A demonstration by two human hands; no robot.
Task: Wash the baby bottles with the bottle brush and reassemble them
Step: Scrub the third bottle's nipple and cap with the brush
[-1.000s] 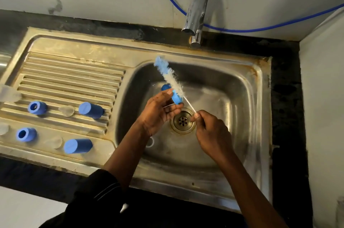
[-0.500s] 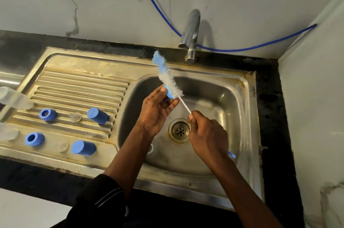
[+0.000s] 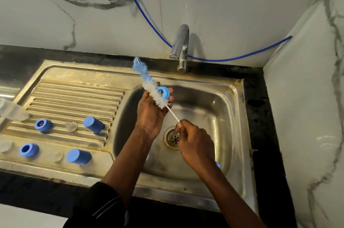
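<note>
Marble wall and a steel sink fill the frame, centre. Left hand holds a blue ring at its fingers, curled round it, just above the basin. Right hand pinches the brush by its thin white stem; bristles cross the ring's near face. Likely best: steady the ring, twist bristles through its hole. Other blue parts lie lower left.
</note>
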